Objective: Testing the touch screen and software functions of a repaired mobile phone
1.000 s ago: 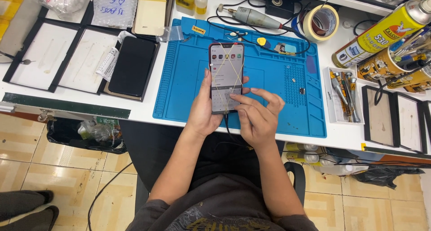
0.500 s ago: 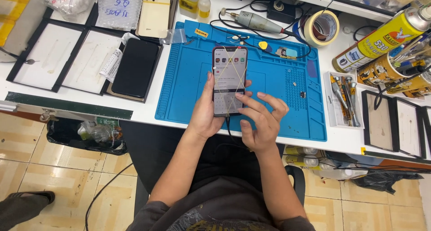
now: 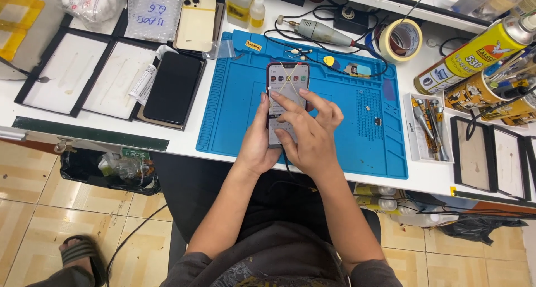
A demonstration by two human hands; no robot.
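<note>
- Left hand [image 3: 258, 145]: wrapped around the lower part of a lit smartphone [image 3: 286, 80], holding it above the blue repair mat [image 3: 346, 125].
- Right hand [image 3: 310, 131]: grasps nothing, fingers spread, index fingertip touching the screen.
- Worktop [image 3: 184, 145]: a dark phone [image 3: 172, 87] lies left of the mat; a tape roll [image 3: 400, 40] sits at its far edge.

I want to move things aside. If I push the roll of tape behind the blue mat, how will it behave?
The roll of tape lies flat on its side, so it would probably slide, not roll. It looks light and stiff, a hollow ring. It may snag the black cable beside it.
</note>
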